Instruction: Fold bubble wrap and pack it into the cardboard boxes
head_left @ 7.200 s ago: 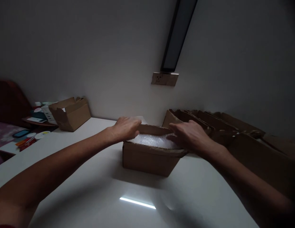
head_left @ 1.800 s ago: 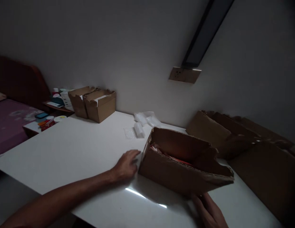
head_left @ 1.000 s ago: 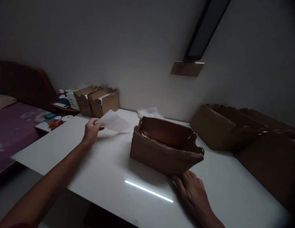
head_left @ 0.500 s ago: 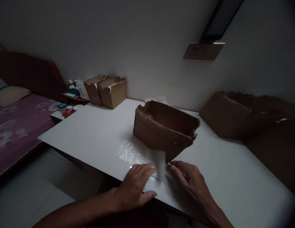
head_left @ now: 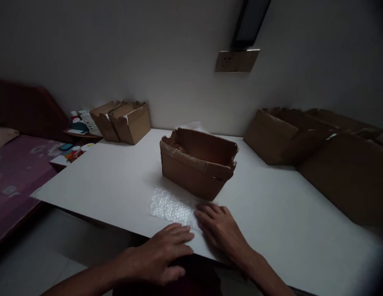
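Observation:
A sheet of bubble wrap (head_left: 171, 204) lies flat on the white table (head_left: 117, 172) near its front edge. My left hand (head_left: 162, 257) rests palm down at the table's edge just below the sheet, fingers stretched out. My right hand (head_left: 220, 230) lies flat beside it, its fingers touching the sheet's right side. Just behind the sheet stands an open cardboard box (head_left: 197, 162) with torn flaps. What is inside it is too dark to make out.
Two small open boxes (head_left: 123, 121) stand at the table's far left. Large cardboard boxes (head_left: 317, 144) line the wall on the right. A low shelf with small items (head_left: 75, 135) and a bed (head_left: 12, 164) lie to the left. Crumpled plastic (head_left: 193, 125) sits behind the middle box.
My left hand carried the bubble wrap from beyond the box to the table's front edge. Both hands pressed it down and now lie flat on or beside it.

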Demonstrator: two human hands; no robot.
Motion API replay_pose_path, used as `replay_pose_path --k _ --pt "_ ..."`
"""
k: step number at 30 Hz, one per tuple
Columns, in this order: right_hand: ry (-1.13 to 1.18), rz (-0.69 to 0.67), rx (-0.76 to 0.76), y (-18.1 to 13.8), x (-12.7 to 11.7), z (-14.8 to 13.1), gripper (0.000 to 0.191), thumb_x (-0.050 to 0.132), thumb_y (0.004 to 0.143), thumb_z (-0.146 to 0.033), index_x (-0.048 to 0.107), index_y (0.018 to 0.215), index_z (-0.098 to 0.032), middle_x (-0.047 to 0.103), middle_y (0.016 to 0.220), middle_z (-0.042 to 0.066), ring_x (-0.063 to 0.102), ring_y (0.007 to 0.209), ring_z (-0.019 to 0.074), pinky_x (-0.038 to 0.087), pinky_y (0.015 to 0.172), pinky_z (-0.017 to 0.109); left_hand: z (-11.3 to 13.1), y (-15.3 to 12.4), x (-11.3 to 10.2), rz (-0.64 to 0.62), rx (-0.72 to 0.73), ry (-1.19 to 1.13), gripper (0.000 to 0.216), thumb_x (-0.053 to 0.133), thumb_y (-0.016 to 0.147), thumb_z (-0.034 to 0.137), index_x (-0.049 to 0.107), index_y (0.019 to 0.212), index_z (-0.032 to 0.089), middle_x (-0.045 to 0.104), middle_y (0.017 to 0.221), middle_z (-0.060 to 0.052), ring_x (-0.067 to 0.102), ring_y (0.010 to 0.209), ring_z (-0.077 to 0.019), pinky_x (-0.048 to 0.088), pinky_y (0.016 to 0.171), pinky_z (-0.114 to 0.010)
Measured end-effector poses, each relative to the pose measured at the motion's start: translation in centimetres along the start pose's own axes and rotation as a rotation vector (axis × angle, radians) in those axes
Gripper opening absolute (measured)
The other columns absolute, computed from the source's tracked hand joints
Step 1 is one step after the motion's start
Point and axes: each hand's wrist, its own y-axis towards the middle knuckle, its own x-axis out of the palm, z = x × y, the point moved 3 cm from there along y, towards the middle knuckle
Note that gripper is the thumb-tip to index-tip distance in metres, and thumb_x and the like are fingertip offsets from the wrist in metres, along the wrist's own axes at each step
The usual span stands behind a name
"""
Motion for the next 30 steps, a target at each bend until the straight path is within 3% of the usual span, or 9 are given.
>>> replay_pose_path --k 4,7,9,11,14,19,23,25,30 --pt "0.017 0.259 0.078 -4.9 -2.1 3.2 0.021 0.049 0.095 -0.020 0.067 0.107 -0.023 0.074 0.113 0.009 0.066 0.105 0.0255 0.048 0.085 0.042 -3.8 -0.2 -4.8 0.483 -0.179 -0.157 0.026 0.058 0.090 0.021 0.066 0.115 0.023 0.072 0.116 -0.008 0.066 0.110 -0.0212 0.053 0.098 -0.040" --pt "0.050 0.392 0.350 -5.9 -3.3 4.7 0.026 0.051 0.096 -0.035 0.063 0.117 -0.025 0.072 0.117 0.011 0.066 0.106 0.0273 0.051 0.088 0.045 -8.1 1.3 -8.9 0.855 -0.436 -0.169 0.043 0.061 0.085 0.025 0.058 0.128 0.022 0.061 0.133 -0.012 0.061 0.116 -0.0248 0.052 0.097 -0.043" --pt "0.104 0.370 0.477 -4.8 -3.4 5.3 0.042 0.053 0.094 -0.046 0.057 0.129 -0.023 0.070 0.122 0.013 0.066 0.108 0.0294 0.052 0.088 0.046 -10.3 3.2 -10.6 0.970 -0.496 -0.224 0.057 0.066 0.079 0.026 0.052 0.135 0.020 0.054 0.141 -0.015 0.057 0.122 -0.0270 0.051 0.097 -0.043" --pt "0.155 0.307 0.504 -2.6 -3.1 5.8 0.053 0.054 0.092 -0.051 0.053 0.134 -0.021 0.069 0.123 0.014 0.066 0.107 0.0309 0.053 0.086 0.047 -11.6 5.1 -11.1 0.977 -0.492 -0.279 0.060 0.067 0.076 0.026 0.051 0.134 0.018 0.059 0.135 -0.014 0.059 0.119 -0.0266 0.051 0.093 -0.039" --pt "0.215 0.226 0.482 1.6 -2.9 7.4 0.044 0.047 0.094 -0.045 0.058 0.126 -0.018 0.072 0.116 0.013 0.068 0.099 0.0297 0.054 0.080 0.043 -12.2 6.9 -10.6 0.958 -0.485 -0.292 0.049 0.064 0.077 0.023 0.056 0.125 0.017 0.068 0.115 -0.011 0.064 0.104 -0.0236 0.053 0.085 -0.035" --pt "0.285 0.177 0.446 6.6 -2.9 11.4 0.035 0.044 0.094 -0.037 0.063 0.116 -0.018 0.074 0.109 0.010 0.069 0.094 0.0263 0.053 0.080 0.037 -12.2 6.9 -10.2 1.004 -0.558 -0.253 0.041 0.058 0.080 0.018 0.058 0.120 0.016 0.066 0.111 -0.010 0.063 0.102 -0.0225 0.051 0.089 -0.036" --pt "0.254 0.238 0.451 5.3 -3.6 10.9 0.040 0.047 0.095 -0.039 0.060 0.125 -0.018 0.071 0.117 0.013 0.065 0.104 0.0288 0.049 0.090 0.045 -11.8 4.5 -10.2 1.006 -0.607 -0.188 0.054 0.058 0.083 0.023 0.048 0.135 0.018 0.063 0.116 -0.011 0.061 0.105 -0.0225 0.050 0.090 -0.037" --pt "0.211 0.251 0.374 3.5 -4.0 8.9 0.040 0.048 0.096 -0.041 0.059 0.128 -0.020 0.070 0.120 0.012 0.063 0.107 0.0285 0.048 0.092 0.047 -11.2 2.6 -9.2 0.901 -0.620 -0.038 0.056 0.061 0.082 0.030 0.047 0.136 0.019 0.063 0.116 -0.011 0.060 0.107 -0.0258 0.048 0.093 -0.043" --pt "0.156 -0.021 0.172 0.6 -2.8 4.9 0.041 0.063 0.087 -0.040 0.064 0.123 -0.021 0.072 0.112 0.012 0.063 0.103 0.0295 0.049 0.090 0.049 -9.3 0.5 -5.1 0.536 -0.556 0.313 0.019 0.064 0.077 0.030 0.064 0.093 0.020 0.065 0.112 -0.011 0.057 0.109 -0.0328 0.045 0.093 -0.050"
